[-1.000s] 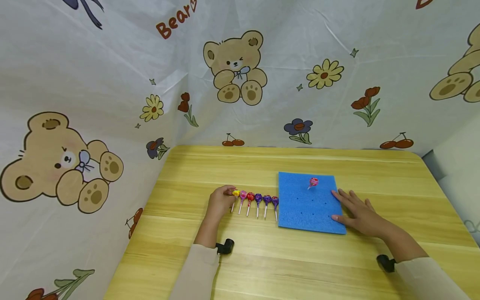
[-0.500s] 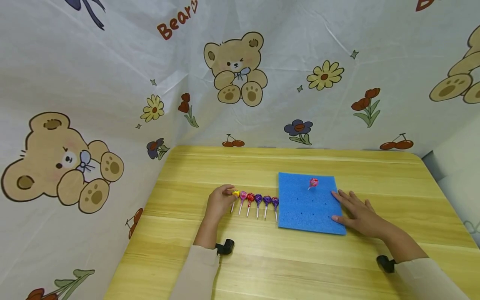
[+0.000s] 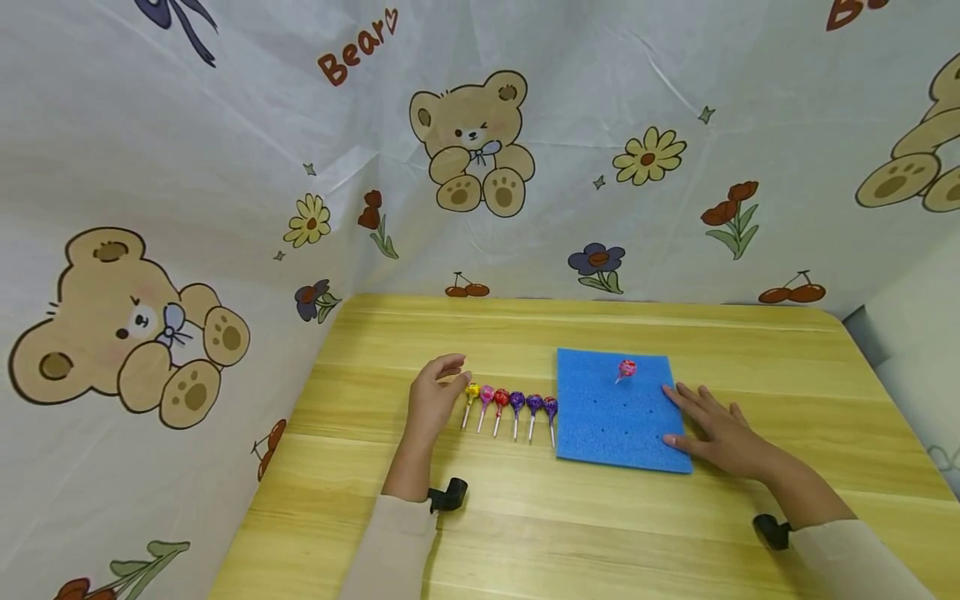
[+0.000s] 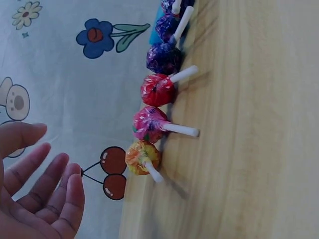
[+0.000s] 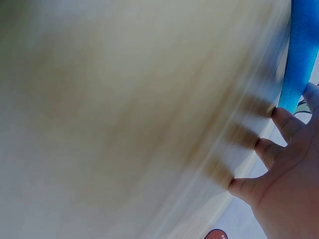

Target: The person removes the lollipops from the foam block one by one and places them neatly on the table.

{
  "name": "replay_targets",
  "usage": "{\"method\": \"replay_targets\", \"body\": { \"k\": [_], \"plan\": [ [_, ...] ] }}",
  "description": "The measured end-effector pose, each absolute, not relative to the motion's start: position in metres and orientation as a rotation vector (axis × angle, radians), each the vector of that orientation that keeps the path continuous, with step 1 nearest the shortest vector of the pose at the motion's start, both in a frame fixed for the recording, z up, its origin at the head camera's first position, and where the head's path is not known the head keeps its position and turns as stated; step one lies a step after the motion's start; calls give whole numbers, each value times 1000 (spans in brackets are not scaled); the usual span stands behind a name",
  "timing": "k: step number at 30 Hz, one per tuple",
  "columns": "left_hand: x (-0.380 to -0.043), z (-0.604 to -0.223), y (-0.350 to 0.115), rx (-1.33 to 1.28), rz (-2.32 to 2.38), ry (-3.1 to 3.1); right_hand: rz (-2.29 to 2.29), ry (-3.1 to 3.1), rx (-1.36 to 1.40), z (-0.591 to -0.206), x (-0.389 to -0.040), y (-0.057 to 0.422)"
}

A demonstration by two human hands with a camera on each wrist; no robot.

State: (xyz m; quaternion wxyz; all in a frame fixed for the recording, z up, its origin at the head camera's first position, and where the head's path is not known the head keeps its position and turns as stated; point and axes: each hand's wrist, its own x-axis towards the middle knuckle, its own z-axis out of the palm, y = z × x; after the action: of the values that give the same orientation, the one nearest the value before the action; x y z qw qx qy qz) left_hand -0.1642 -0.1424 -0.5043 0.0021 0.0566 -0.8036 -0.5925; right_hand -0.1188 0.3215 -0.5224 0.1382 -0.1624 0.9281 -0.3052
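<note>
A row of wrapped lollipops lies on the table, sticks toward the front. From the left come a yellow lollipop (image 3: 471, 391), a pink lollipop (image 3: 486, 395), a red lollipop (image 3: 501, 400) and several purple lollipops (image 3: 517, 402). My left hand (image 3: 433, 398) is just left of the yellow one, fingers loosely bent and holding nothing; in the left wrist view a gap shows between it and the yellow lollipop (image 4: 142, 158). A blue foam board (image 3: 600, 446) with small holes lies to the right, a pink-red lollipop (image 3: 627, 367) standing in its back part. My right hand (image 3: 723, 437) rests spread on the board's right edge.
The wooden table (image 3: 525, 533) runs back to a white cloth (image 3: 562, 83) printed with bears and flowers, which also hangs along the left side. The rightmost purple lollipop (image 3: 551, 407) lies right at the board's left edge.
My left hand has let go of the yellow lollipop and lifted slightly up and left, its fingers loosening. The lollipop row and the right hand have kept their places.
</note>
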Motion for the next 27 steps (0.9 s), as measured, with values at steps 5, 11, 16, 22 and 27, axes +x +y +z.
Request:
{"method": "replay_targets", "body": {
  "k": [5, 11, 16, 22, 27],
  "plan": [
    [-164, -497, -138, 103, -1916, -2455, -874, 2687, -463, -522, -118, 321],
    [-165, -494, -129, 34, -1926, -2431, -879, 2683, -464, -522, -118, 321],
    [-163, -491, -122, -22, -1921, -2444, -881, 2684, -467, -522, -118, 321],
    [-162, -487, -115, -59, -1935, -2440, -881, 2693, -473, -524, -119, 323],
    [-162, -489, -108, -100, -1940, -2450, -884, 2694, -473, -525, -119, 323]
  ]
}}
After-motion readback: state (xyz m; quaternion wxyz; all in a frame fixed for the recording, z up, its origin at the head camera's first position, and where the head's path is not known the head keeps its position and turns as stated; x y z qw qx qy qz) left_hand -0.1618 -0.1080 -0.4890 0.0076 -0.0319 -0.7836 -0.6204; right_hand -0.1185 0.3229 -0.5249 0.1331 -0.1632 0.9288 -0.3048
